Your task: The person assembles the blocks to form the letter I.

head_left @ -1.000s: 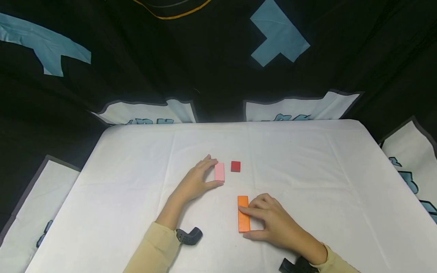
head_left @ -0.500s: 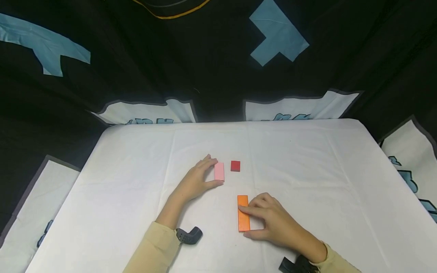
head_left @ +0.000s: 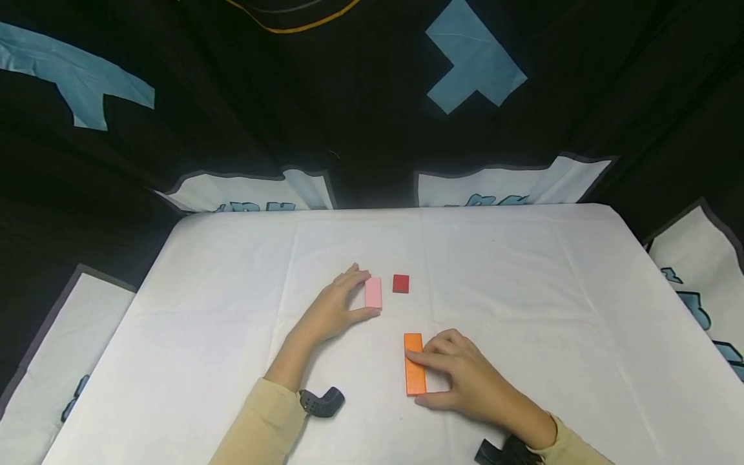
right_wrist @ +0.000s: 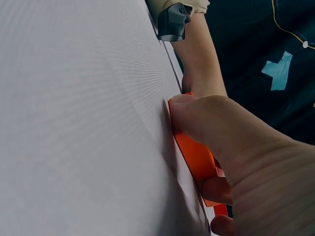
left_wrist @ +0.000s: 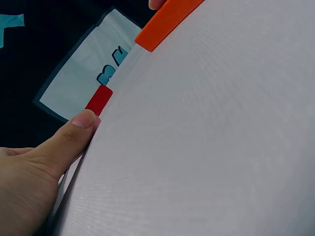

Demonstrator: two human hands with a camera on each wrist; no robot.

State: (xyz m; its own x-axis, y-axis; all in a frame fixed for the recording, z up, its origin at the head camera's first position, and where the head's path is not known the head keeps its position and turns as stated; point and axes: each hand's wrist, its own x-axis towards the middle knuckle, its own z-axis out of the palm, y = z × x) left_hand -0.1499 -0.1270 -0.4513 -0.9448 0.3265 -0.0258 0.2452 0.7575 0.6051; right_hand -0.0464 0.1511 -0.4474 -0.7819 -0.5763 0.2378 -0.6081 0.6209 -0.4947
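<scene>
In the head view, my left hand (head_left: 328, 313) pinches a small pink block (head_left: 373, 293) end to end, its thumb at the near end and a finger at the far end. A red square block (head_left: 401, 283) lies just right of the pink one, touched by neither hand. Nearer to me, my right hand (head_left: 465, 378) holds a long orange block (head_left: 415, 380), thumb at its near end and index finger across its upper part. The left wrist view shows the left thumb (left_wrist: 71, 135) covering most of the pink block. In the right wrist view, fingers partly cover the orange block (right_wrist: 194, 155).
All the blocks are on a white cloth-covered table (head_left: 523, 290). Dark wrist cameras (head_left: 323, 402) jut from both sleeves close to the tabletop. Beyond the far edge hangs a black curtain (head_left: 360, 116) with blue and white patches.
</scene>
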